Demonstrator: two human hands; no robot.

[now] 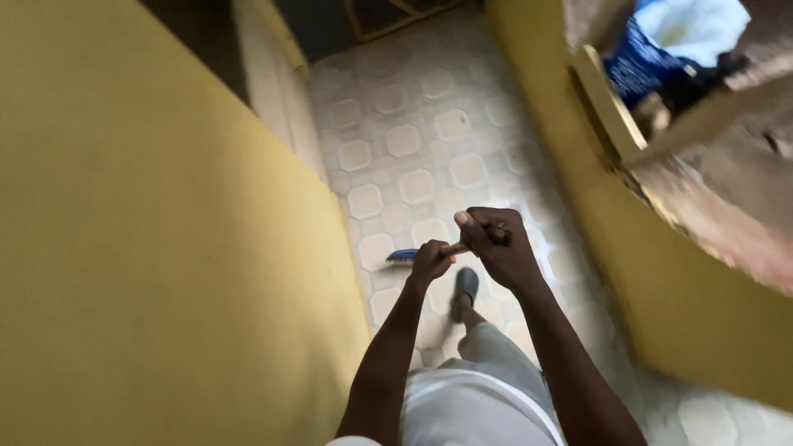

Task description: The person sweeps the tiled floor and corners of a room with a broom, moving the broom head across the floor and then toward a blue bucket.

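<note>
Two hands — one broom

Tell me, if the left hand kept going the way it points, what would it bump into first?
The left hand points along the stick toward the blue brush head. Past that it would probably meet the yellow wall on the left, though depth is hard to judge here; the tiled floor lies below.

Blue-headed broom, wooden handle, head near floor
</note>
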